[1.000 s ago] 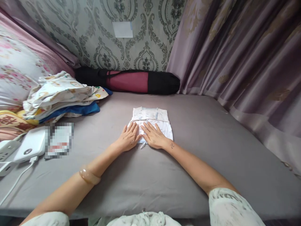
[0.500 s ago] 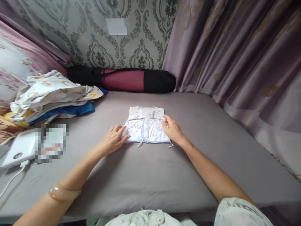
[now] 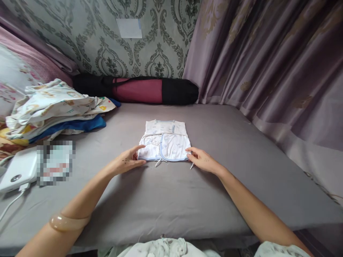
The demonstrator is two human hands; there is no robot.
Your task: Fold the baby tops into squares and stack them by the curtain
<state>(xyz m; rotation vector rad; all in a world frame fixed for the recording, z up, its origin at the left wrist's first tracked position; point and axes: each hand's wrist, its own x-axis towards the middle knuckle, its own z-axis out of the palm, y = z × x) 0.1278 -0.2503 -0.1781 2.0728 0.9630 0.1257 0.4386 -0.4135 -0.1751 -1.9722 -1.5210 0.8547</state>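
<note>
Presently, from my remote post, I have the small white garment [image 3: 174, 147] lying flat and seemingly folded on the grey sheet [image 3: 166, 203], between the fingers of both hands. Left hand [image 3: 123, 162]: thumb and forefinger spread apart at its near left corner. Right hand [image 3: 205, 160]: fingers curled in at the opposite near corner; whether they pinch cloth, I cannot tell. Loose white tie [image 3: 158, 163] trails out at the near edge, between the two sets of fingers. My judgement: light, soft, limp, prone to crease; best held by both blue-trimmed near corners, thumbs beneath.
</note>
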